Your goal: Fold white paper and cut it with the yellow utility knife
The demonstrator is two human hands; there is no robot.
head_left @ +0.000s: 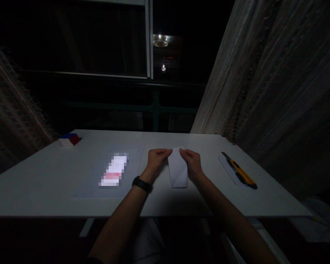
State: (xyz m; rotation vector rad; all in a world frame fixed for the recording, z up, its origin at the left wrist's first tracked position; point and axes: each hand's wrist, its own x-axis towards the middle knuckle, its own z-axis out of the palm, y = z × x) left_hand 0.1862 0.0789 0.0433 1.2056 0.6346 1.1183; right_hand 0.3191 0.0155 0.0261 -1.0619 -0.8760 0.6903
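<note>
A folded sheet of white paper (178,170), narrow and upright in shape with a diagonal crease near its lower end, is held over the middle of the table. My left hand (157,160) pinches its upper left corner between thumb and fingers. On the opposite corner, my right hand (191,161) grips in the same way, thumb on top. A dark watch (142,184) is on my left wrist. Left of my hands, a phone with a lit, pixelated screen (114,170) lies on a large white sheet (84,189).
To the right, a yellow and black utility knife (239,170) with its blade out lies on a white paper strip (227,167). A puzzle cube (69,139) sits at the table's far left corner. Curtains (222,73) hang on both sides of a dark window.
</note>
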